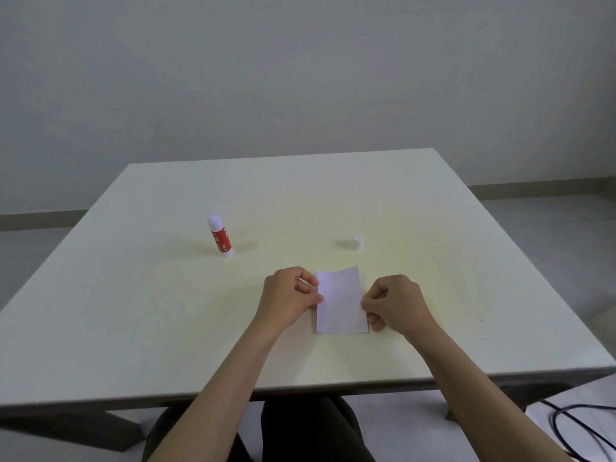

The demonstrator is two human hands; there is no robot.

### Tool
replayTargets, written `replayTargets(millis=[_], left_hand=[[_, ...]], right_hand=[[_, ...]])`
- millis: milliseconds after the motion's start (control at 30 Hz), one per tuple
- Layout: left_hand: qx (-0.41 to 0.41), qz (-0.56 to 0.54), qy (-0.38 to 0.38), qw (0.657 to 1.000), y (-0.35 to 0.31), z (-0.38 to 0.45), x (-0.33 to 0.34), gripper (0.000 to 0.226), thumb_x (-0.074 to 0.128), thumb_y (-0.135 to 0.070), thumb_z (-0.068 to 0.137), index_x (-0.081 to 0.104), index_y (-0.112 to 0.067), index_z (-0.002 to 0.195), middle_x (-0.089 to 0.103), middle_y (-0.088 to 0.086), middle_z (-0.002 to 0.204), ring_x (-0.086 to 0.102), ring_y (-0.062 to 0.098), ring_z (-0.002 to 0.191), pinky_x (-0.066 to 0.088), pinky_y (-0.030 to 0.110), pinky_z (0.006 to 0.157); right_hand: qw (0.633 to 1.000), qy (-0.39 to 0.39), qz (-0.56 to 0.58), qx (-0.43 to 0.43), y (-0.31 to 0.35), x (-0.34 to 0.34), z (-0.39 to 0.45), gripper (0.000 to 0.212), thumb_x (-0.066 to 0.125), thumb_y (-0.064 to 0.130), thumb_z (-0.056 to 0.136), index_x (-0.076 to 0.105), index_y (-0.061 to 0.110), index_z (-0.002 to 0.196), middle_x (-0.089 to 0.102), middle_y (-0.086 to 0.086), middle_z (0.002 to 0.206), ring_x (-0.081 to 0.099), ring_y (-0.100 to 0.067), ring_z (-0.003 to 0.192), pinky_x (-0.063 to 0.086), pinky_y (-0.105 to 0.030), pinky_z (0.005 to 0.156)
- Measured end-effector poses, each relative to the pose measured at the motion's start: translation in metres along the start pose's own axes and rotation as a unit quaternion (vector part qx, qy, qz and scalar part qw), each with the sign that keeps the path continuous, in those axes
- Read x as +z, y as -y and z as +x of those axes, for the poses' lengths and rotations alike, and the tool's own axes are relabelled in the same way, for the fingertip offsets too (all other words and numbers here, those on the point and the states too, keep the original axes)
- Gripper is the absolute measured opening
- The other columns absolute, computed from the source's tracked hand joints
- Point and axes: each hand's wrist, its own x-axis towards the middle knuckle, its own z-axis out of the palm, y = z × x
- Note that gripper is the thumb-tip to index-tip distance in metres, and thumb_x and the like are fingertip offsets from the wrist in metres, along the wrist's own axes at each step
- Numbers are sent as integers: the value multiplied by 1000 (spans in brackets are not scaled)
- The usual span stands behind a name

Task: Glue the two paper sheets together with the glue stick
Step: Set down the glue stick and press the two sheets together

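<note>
The left hand [289, 296] and right hand [393, 303] each pinch a side edge of the white paper [340, 300], which lies near the table's [133, 328] front edge, long axis toward 12 o'clock; only 1 sheet outline shows. 1 uncapped glue stick [220, 236] stands at 10 o'clock, tilted; 1 cap [358, 242] sits at 12 o'clock.

Two bare forearms, no sleeves, no watch or rings visible. Left hand [290, 296] toward 7 o'clock, right hand [395, 303] toward 5 o'clock, each slender, with short nails. Dark trousers [300, 431] at 6 o'clock, plain and unmarked.
</note>
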Motion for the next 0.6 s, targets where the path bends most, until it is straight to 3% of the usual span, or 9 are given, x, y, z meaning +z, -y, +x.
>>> replayTargets(millis=[133,233,367,467,533,600], left_hand=[[27,47,-17,998,-1,0,3,16,74,-3,68,65,-13,77,67,-4,61,58,-3,48,48,20,58],[60,87,-36,994,0,0,8,22,74,-5,69,59,-18,77,64,-5,66,64,15,64,48,24,63],[124,165,-39,978,1,0,10,23,72,-9,74,55,-19,87,51,-6,94,59,17,74,45,22,66],[199,223,9,954,6,3,6,28,65,-11,81,61,-19,108,50,-7,118,56,13,104,46,26,87],[229,256,72,936,9,6,2,38,60,-16,88,58,-19,125,48,-6,140,43,12,130,31,19,105],[230,271,140,924,13,6,-1,50,57,-31,91,45,-21,138,35,-9,152,22,8,144,13,16,111]], right_hand=[[999,8,-51,-13,5,3,0,11,56,-6,68,56,0,59,61,-9,48,54,-16,34,45,-18,43],[998,2,-59,-13,5,4,-1,17,54,-6,66,47,7,57,59,-8,46,54,-19,34,45,-23,44],[998,9,-61,-15,5,3,1,19,54,-8,67,46,7,59,57,-7,44,53,-16,32,43,-20,38],[998,12,-61,-21,4,3,3,16,54,-9,67,48,5,63,57,-7,44,53,-16,30,44,-20,37],[998,12,-62,-27,4,4,4,15,53,-9,67,49,5,63,56,-7,44,52,-15,29,44,-21,37],[998,13,-60,-32,3,4,5,15,53,-9,67,49,5,64,56,-8,45,51,-15,29,44,-22,38]])
